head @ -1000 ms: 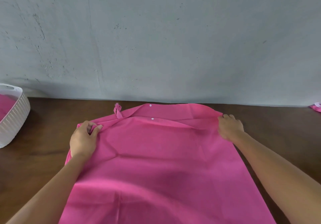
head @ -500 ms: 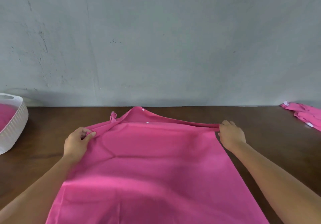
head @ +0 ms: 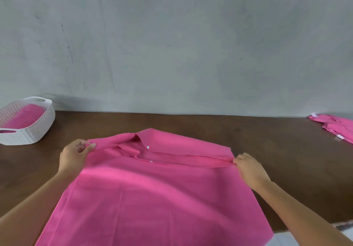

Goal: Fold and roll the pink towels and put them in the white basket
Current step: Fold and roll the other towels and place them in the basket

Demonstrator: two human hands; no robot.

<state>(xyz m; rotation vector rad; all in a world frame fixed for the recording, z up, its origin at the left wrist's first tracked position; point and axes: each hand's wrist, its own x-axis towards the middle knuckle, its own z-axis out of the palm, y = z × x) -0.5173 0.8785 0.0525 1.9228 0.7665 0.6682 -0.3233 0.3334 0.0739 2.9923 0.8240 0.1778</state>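
The towel (head: 152, 198) was soft matt cloth — the basket (head: 36, 131) ribbed white plastic, the table (head: 267, 140) smooth dark wood.

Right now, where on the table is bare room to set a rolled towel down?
Bare wood lies between the white basket and the pink towel that both hands pinch, along the wall behind it, and between its right edge and the pile of pink towels. The middle is covered, and the basket already holds a towel.

Both arms outstretched; left hand (head: 73, 155), right hand (head: 248, 166) fingers pinching.
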